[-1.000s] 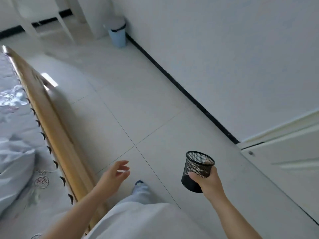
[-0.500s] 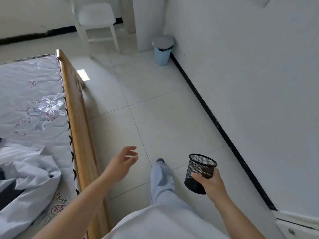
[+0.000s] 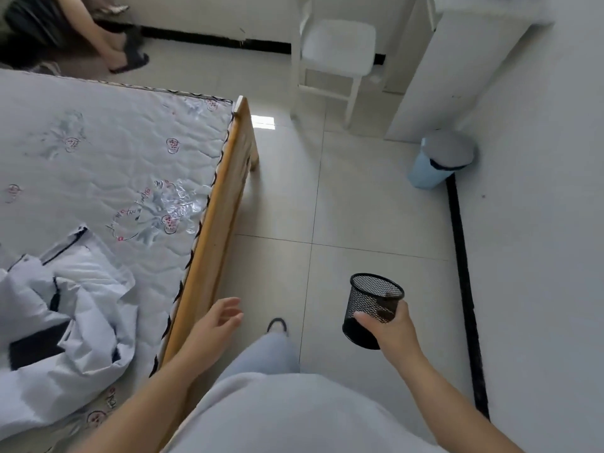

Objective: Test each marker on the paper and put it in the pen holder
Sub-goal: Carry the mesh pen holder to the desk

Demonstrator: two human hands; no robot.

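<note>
The black mesh pen holder is carried upright over the floor tiles, near right, the right hand wrapped around its lower wall. It looks light and stiff, so that side grip suits. The left hand hangs open and empty beside the bed frame.

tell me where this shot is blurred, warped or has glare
Head view: motion blur smears the seated person at top left; wide-angle warp bends the black baseboard and leans the white chair; a bright glare patch sits on the tiles beside the bed corner; the pen holder stays fairly sharp.
</note>
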